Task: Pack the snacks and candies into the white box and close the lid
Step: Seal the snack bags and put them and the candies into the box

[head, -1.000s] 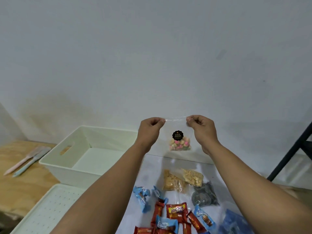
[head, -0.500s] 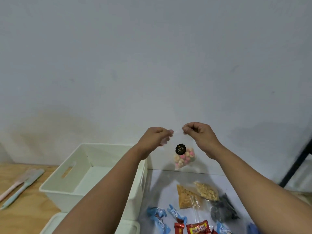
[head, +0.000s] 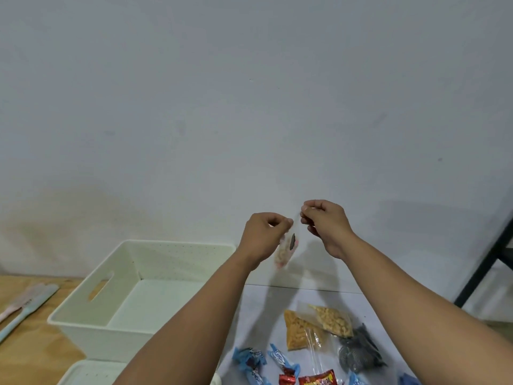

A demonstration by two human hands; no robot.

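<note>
Head view: we are holding a small clear bag of candies [head: 286,250] up in the air in front of the wall, at about 3 o'clock from the white box [head: 130,295]. Our left hand [head: 263,236] is pinching the bag's top edge with its fingers closed together on it, and our right hand [head: 326,226] is pinching the same edge just beside it, fingers clamped too. The bag is hanging blurred and turned edge-on between the two hands, above the far edge of the counter [head: 266,315]. The box is sitting open with its floor bare and its rim clear all round. At 6 o'clock from the bag, loose snack packets [head: 319,326] are lying spread on the counter, well apart from the box's right wall.
</note>
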